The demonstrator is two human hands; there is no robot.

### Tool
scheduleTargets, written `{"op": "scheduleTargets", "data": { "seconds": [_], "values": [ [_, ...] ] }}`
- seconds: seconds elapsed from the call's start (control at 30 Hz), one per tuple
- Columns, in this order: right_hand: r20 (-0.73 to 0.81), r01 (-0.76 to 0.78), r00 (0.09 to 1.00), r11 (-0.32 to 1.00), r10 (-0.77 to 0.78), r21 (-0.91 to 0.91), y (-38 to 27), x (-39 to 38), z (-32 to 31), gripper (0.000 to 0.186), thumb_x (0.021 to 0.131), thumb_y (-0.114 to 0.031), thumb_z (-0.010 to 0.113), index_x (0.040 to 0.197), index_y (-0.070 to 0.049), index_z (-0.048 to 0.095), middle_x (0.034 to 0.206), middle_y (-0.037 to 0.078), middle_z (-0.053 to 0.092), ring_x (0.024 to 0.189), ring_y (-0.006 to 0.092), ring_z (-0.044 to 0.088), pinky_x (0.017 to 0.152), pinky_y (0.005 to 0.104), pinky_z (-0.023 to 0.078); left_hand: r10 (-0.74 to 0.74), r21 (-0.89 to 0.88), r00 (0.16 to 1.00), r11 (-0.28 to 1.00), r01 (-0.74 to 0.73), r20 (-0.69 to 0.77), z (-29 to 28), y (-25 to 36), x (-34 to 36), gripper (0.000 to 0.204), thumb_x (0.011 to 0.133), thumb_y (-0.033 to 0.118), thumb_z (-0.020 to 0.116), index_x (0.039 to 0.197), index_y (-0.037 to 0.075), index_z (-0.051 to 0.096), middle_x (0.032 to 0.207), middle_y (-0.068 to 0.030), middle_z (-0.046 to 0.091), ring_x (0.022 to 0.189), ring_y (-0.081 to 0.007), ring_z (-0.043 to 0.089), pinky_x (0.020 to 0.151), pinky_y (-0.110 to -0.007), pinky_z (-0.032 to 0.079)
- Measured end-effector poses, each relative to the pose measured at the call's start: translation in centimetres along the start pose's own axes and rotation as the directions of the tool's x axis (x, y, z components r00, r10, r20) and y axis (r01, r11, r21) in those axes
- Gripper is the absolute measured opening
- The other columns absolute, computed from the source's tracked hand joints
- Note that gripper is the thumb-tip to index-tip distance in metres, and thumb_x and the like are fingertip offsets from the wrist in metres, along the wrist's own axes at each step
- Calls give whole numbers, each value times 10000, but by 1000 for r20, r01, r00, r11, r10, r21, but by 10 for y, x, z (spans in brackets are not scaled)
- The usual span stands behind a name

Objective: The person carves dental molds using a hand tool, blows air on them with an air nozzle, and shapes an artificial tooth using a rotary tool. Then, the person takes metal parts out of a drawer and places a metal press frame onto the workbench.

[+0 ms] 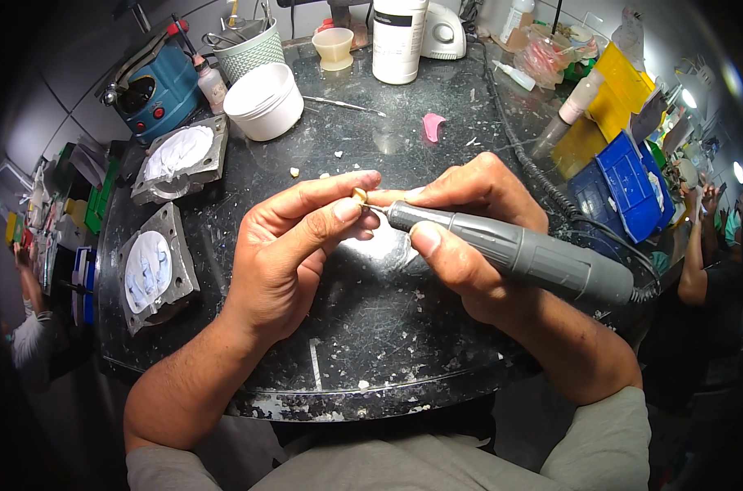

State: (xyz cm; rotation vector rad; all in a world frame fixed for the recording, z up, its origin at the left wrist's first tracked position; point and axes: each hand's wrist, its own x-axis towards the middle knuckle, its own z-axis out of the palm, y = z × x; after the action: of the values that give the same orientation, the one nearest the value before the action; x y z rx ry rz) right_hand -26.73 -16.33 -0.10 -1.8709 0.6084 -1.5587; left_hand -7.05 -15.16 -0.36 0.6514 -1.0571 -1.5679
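Note:
Over the middle of the dark bench, my left hand (280, 233) pinches a small yellowish tooth-like piece (360, 196) between thumb and fingertips. My right hand (492, 188) is wrapped around a thick grey rotary handpiece (518, 248), its cord leaving the back end at the right. The handpiece's thin tip meets the small piece or lies right beside it; the fingers partly hide the contact. My right index finger reaches along to the left fingertips. Pale dust lies on the bench below. Several tiny whitish bits, one a yellowish crumb (294, 172), lie just beyond my left hand.
Two metal flask halves (183, 245) filled with white plaster lie at the left. Behind them stand a blue machine (168, 96), a white tub (265, 106) and a white bottle (397, 49). A pink fragment (433, 127) lies farther back. Blue bins (629, 184) and a coiled cord (543, 184) are at the right.

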Motion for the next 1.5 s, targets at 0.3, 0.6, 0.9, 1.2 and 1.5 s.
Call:
{"op": "scheduleTargets", "data": {
  "seconds": [0.3, 0.6, 0.9, 1.2, 1.5],
  "values": [
    [127, -45, 990, 993, 59, -112, -10, 3, -6, 160, 842, -63, 623, 973, 1, 557, 945, 161, 689, 797, 124, 627, 739, 276, 511, 23, -15, 1000, 1000, -23, 20, -3, 0, 0, 291, 933, 44, 619, 1199, -73, 629, 1101, -183, 688, 976, -183, 667, 917, -319, 530],
    [-14, 4, 1000, 1000, -4, -1, 4, -1, 0, 166, 776, -74, 716, 907, -3, 644, 826, 64, 638, 710, 94, 627, 606, 230, 491, 31, 0, 1000, 1000, -31, 3, -2, 0, 0, 273, 929, 30, 613, 1180, -75, 641, 1110, -188, 684, 979, -190, 666, 914, -325, 533],
    [118, -34, 992, 995, 45, -94, -7, 2, -6, 167, 836, -48, 633, 977, 2, 559, 957, 165, 687, 808, 132, 635, 744, 284, 516, -8, -9, 1000, 1000, 8, -30, 0, 0, -1, 341, 912, 83, 633, 1215, -70, 607, 1111, -191, 689, 996, -194, 665, 928, -332, 511],
    [19, 23, 1000, 999, -22, -30, 1, 1, -1, 149, 804, -40, 710, 932, 4, 649, 862, 78, 654, 762, 102, 662, 645, 239, 534, 14, 3, 1000, 1000, -14, 23, 0, -1, 0, 335, 928, 62, 620, 1236, -68, 607, 1137, -185, 678, 1025, -204, 654, 943, -343, 507],
    [4, -32, 999, 996, 32, 84, 2, 0, -1, 159, 802, -32, 688, 945, 19, 639, 865, 82, 650, 775, 103, 656, 674, 239, 527, 63, 63, 998, 996, -63, 14, 1, 0, -2, 328, 923, 25, 630, 1236, -71, 617, 1132, -166, 669, 985, -178, 654, 919, -306, 515]
  ]
}}
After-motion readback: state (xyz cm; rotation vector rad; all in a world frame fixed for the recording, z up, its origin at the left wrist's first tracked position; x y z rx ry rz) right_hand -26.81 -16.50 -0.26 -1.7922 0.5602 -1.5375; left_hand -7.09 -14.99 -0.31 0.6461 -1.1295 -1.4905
